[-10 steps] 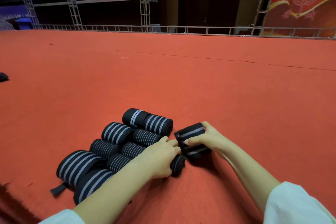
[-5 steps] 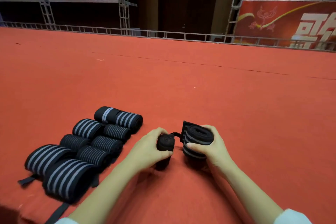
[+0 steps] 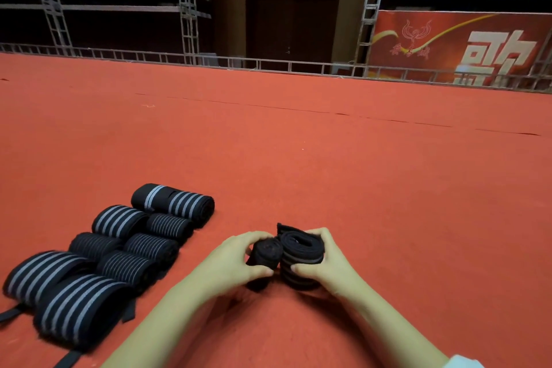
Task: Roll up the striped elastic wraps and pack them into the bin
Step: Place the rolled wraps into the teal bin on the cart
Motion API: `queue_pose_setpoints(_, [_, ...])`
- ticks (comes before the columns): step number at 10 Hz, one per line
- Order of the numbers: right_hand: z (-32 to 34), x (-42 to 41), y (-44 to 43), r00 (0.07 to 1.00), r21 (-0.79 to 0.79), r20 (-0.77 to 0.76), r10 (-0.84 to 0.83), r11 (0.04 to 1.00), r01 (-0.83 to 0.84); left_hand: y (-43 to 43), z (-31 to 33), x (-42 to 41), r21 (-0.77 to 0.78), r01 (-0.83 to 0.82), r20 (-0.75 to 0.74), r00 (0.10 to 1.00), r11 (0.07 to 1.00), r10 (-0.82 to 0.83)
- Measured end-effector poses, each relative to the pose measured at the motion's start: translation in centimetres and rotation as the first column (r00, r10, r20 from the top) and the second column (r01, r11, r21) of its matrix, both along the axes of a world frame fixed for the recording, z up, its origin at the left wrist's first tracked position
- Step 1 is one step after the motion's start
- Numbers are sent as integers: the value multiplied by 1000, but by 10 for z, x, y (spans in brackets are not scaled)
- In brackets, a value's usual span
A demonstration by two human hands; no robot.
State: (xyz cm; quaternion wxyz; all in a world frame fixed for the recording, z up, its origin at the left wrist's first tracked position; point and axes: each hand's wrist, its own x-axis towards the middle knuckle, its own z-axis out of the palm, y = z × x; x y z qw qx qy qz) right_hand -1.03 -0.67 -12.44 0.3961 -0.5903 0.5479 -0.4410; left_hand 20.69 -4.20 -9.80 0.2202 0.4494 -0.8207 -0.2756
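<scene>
Head view: items as they lie before you.

- Your left hand (image 3: 236, 260): fingers and thumb curled round a small dark roll (image 3: 265, 252), which stands on end with its coiled top facing up.
- Your right hand (image 3: 327, 263): thumb in front and fingers round the far side of a larger striped roll (image 3: 301, 254), also on end. A loose flap of fabric stands up at its back edge.
- The two rolls touch side by side, low over the red carpet (image 3: 358, 176) and close in front of you. You cannot tell whether their bases rest on it.
- Rolled wraps (image 3: 143, 248): black with grey stripes, lying on their sides in two packed rows on the carpet to your left, apart from both hands. The nearest two are the fattest, with strap ends trailing toward you.
- Background: a metal railing (image 3: 268, 64) edges the carpet, with a dark door (image 3: 292, 18) and a red banner (image 3: 448, 42) beyond it.
</scene>
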Motion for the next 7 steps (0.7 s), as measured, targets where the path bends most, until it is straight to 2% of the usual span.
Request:
queue_pose_setpoints(1, [1,1,1,999,-14,15,-37,999,37,0,3,3,27,5,-15,1000,1000,-4])
queue_pose_setpoints(2, [2,2,0,998,-34,6,-56,998,56,2,2,4,37,-57,-87,994,998,60])
queue_pose_setpoints(4, [17,-10,18,994,-78,64,-89,993,94,22,15,-8,-51,-128,-193,974,990,116])
queue_pose_setpoints(5, [31,-21,32,993,-103,60,-104,989,110,37,31,-19,-98,-125,-164,981,987,108])
queue_pose_setpoints(6, [48,-35,48,993,-117,37,-112,986,115,45,41,-28,-78,-139,-112,985,987,130])
queue_pose_setpoints(7, [68,-55,67,998,-116,-11,-62,991,60,61,50,-44,-112,-129,-51,991,985,124])
